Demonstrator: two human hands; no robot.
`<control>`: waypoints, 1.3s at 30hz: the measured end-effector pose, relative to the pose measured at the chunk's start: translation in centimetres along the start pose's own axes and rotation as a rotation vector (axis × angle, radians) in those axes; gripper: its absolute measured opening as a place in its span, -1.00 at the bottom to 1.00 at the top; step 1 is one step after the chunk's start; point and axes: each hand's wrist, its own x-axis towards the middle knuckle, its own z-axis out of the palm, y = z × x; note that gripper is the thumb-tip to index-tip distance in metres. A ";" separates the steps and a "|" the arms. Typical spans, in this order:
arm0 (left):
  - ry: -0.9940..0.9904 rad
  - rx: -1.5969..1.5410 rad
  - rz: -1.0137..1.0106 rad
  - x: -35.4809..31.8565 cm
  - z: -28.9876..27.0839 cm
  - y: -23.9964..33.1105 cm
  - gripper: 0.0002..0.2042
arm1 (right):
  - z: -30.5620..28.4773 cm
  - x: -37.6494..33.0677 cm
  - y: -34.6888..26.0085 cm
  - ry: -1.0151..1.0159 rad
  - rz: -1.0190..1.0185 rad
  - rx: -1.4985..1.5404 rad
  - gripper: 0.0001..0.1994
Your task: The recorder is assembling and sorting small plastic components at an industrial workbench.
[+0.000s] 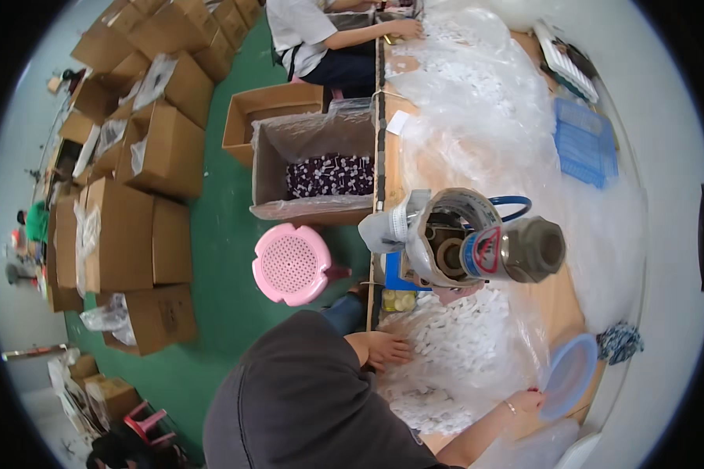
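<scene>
My left hand (387,349) lies with its fingers stretched out on a heap of small white plastic pieces (454,332), near the table's left edge. Farther right, my right hand (529,401) is closed on the near rim of a translucent blue basin (569,377), which is tilted. The white pieces lie on clear plastic sheeting (528,332) between my hands. Beyond them rises a machine with a metal cylinder (533,250), partly hiding a blue block (401,273). Pale yellow pieces (399,301) sit beside the block.
A pink stool (292,264) stands left of the table (567,313). Behind it, a lined carton (270,168) holds small dark and white parts. A co-worker's hand (405,29) is at the table's far end. Blue baskets (585,141) lie right; cartons (121,234) are stacked left.
</scene>
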 end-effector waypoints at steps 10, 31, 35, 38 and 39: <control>0.147 0.096 0.130 0.2 -0.5 1.3 -0.29 | 0.0 10.7 5.8 0.151 -0.028 -0.571 -0.68; -0.005 -0.010 -1.433 -23.1 -5.6 14.5 -0.77 | -18.4 9.4 -9.7 -0.199 0.183 0.045 -0.61; 0.639 0.026 -1.854 -33.7 -4.5 14.0 -0.55 | -15.6 -1.1 -16.5 -0.130 0.281 0.200 -0.56; 0.651 -0.116 -1.949 -38.7 -6.7 13.9 -0.51 | -17.0 -6.2 -18.4 -0.070 0.215 0.026 -0.56; 0.600 -0.134 -1.902 -40.6 -6.1 13.8 -0.50 | -17.3 -7.4 -18.3 -0.067 0.196 -0.037 -0.59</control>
